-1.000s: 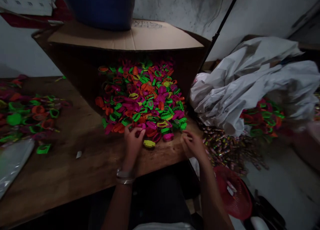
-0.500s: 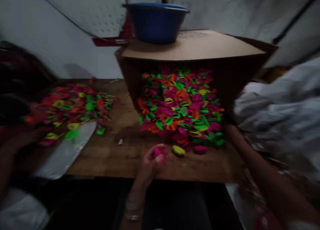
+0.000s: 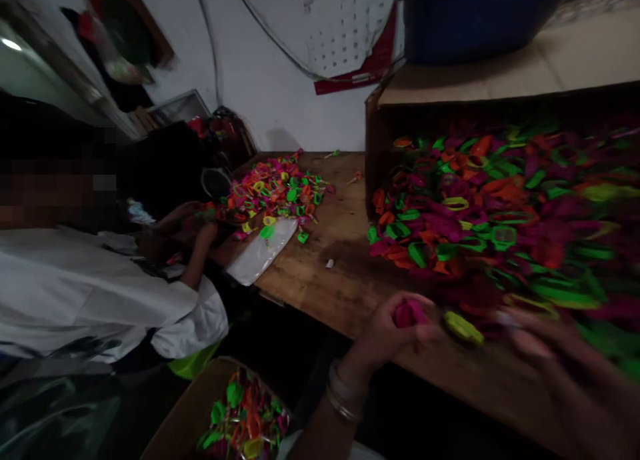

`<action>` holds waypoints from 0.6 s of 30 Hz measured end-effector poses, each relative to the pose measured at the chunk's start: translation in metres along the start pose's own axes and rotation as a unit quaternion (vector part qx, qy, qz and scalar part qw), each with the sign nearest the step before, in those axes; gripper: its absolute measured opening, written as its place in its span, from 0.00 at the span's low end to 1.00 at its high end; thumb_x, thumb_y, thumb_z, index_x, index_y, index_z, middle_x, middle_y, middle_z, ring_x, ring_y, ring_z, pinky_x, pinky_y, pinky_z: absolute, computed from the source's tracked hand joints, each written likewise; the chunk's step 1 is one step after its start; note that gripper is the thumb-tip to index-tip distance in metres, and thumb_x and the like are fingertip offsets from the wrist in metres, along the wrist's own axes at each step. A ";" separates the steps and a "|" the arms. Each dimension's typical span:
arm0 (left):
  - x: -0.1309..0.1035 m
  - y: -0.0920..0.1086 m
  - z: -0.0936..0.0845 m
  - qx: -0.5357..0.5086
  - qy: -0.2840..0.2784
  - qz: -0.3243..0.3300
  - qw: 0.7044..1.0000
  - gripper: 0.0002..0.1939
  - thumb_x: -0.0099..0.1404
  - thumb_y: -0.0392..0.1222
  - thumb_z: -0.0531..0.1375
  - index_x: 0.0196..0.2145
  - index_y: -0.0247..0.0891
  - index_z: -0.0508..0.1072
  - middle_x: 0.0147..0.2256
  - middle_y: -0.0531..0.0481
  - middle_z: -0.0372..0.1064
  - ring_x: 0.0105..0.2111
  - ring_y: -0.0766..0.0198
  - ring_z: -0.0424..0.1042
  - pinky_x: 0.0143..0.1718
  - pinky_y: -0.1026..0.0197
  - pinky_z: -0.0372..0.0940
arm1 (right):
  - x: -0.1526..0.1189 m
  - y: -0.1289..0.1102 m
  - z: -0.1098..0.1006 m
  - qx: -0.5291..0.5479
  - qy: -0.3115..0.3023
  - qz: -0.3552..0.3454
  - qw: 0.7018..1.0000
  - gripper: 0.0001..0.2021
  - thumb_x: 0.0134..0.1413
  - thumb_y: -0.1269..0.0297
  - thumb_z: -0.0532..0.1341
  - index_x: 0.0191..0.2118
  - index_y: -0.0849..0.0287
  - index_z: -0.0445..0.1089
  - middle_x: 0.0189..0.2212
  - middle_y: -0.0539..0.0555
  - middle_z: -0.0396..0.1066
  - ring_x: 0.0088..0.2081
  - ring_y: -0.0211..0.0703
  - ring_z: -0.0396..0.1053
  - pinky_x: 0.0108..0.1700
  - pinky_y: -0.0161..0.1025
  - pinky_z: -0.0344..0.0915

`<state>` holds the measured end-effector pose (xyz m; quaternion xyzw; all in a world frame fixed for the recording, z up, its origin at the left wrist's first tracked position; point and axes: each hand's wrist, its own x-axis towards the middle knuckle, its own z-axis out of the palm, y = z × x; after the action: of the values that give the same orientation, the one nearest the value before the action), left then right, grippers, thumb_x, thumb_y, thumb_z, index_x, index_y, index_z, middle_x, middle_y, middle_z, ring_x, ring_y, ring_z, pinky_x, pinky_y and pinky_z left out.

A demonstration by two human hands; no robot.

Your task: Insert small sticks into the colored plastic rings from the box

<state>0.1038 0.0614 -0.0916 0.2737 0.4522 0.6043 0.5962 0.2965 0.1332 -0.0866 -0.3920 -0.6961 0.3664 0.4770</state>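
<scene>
In the head view, the 2 hands are held apart over the near edge of the wooden table (image 3: 310, 290). A magenta plastic piece (image 3: 409, 312) is clasped in the left hand (image 3: 393, 330), between the curled fingers and the thumb, and is partly covered by them. 2 bands (image 3: 344, 397) are worn on the left wrist. The right hand (image 3: 557, 357) is blurred; its fingers are bent and brought near the thumb, but whether anything is gripped there cannot be told.

Between the 2 hands, nearer to the left, 1 yellow piece (image 3: 464, 328) is seen lying on the table. Beyond both hands, a heap of green, orange, magenta and yellow pieces (image 3: 504, 237) is spilled from the mouth of a cardboard box (image 3: 373, 153), and the heap's near edge is partly hidden by the right hand. A blue basin (image 3: 480, 23) is set on top of the box.

Well to the left of the hands, a smaller pile (image 3: 280, 190) is spread on the table, with a clear plastic bag (image 3: 260, 257) laid in front of it. Beside that pile, another person (image 3: 95, 287) in a white top is seated or bent over; what is handled there is too dark to tell. Below the table, more pieces are held in a 2nd box (image 3: 187, 413).
</scene>
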 end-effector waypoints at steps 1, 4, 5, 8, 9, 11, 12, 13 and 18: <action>-0.005 0.007 0.000 0.022 -0.004 0.001 1.000 0.23 0.47 0.41 0.71 0.41 0.36 0.71 0.26 0.55 0.67 0.24 0.71 0.66 0.25 0.69 0.64 | -0.007 -0.009 0.009 -0.001 -0.002 -0.001 1.000 0.08 0.53 0.54 0.64 0.39 0.42 0.77 0.36 0.54 0.78 0.38 0.54 0.74 0.37 0.48 0.72; -0.015 0.021 0.001 0.064 -0.021 0.010 0.998 0.16 0.52 0.41 0.68 0.37 0.37 0.69 0.27 0.56 0.66 0.26 0.71 0.68 0.29 0.69 0.65 | -0.018 -0.027 0.033 0.056 -0.026 0.012 0.998 0.07 0.56 0.58 0.63 0.39 0.47 0.77 0.35 0.51 0.77 0.37 0.47 0.75 0.39 0.42 0.71; -0.016 0.023 0.002 0.074 -0.037 0.006 0.997 0.15 0.53 0.42 0.67 0.35 0.37 0.68 0.27 0.56 0.66 0.25 0.71 0.67 0.28 0.69 0.64 | -0.019 -0.029 0.037 0.070 -0.030 0.020 0.997 0.06 0.57 0.59 0.62 0.39 0.48 0.76 0.35 0.51 0.77 0.37 0.45 0.74 0.39 0.40 0.71; -0.019 0.025 0.008 0.085 -0.077 -0.014 0.993 0.14 0.53 0.42 0.67 0.34 0.36 0.68 0.28 0.55 0.67 0.22 0.72 0.64 0.22 0.69 0.63 | -0.021 -0.030 0.037 0.102 -0.035 0.030 0.994 0.06 0.57 0.61 0.62 0.38 0.52 0.76 0.33 0.51 0.76 0.36 0.43 0.73 0.39 0.38 0.69; -0.020 0.025 0.010 0.085 -0.082 -0.022 0.993 0.14 0.52 0.42 0.67 0.34 0.36 0.69 0.28 0.54 0.67 0.21 0.72 0.63 0.21 0.69 0.62 | -0.023 -0.031 0.034 0.109 -0.039 0.029 0.993 0.06 0.57 0.61 0.62 0.38 0.52 0.76 0.33 0.52 0.75 0.36 0.43 0.72 0.39 0.38 0.69; -0.023 0.024 0.015 0.089 -0.089 -0.045 0.991 0.15 0.50 0.42 0.68 0.34 0.36 0.69 0.27 0.55 0.66 0.20 0.72 0.62 0.19 0.69 0.61 | -0.025 -0.032 0.028 0.114 -0.046 0.027 0.992 0.05 0.57 0.62 0.62 0.37 0.53 0.76 0.32 0.52 0.74 0.37 0.44 0.71 0.39 0.38 0.68; -0.024 0.023 0.016 0.095 -0.088 -0.055 0.990 0.16 0.50 0.43 0.68 0.34 0.36 0.69 0.26 0.56 0.65 0.20 0.72 0.61 0.18 0.69 0.60 | -0.027 -0.032 0.026 0.115 -0.046 0.026 0.992 0.05 0.56 0.63 0.63 0.37 0.53 0.76 0.33 0.53 0.73 0.37 0.44 0.71 0.39 0.39 0.68; -0.025 0.022 0.017 0.104 -0.086 -0.063 0.989 0.16 0.50 0.43 0.68 0.35 0.37 0.69 0.25 0.57 0.64 0.19 0.72 0.60 0.19 0.69 0.60 | -0.027 -0.033 0.023 0.114 -0.041 0.025 0.992 0.04 0.56 0.64 0.63 0.37 0.53 0.76 0.33 0.53 0.73 0.38 0.44 0.71 0.39 0.39 0.68; -0.016 0.008 0.017 0.098 -0.053 -0.013 0.994 0.13 0.53 0.46 0.67 0.33 0.37 0.71 0.29 0.54 0.68 0.28 0.70 0.66 0.30 0.69 0.61 | -0.032 -0.033 0.019 0.142 0.023 0.075 0.987 0.04 0.53 0.65 0.65 0.36 0.52 0.76 0.32 0.51 0.74 0.35 0.41 0.72 0.39 0.38 0.70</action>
<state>0.1174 0.0502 -0.0737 0.3563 0.4805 0.5339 0.5977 0.2795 0.0880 -0.0751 -0.3797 -0.5949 0.4871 0.5145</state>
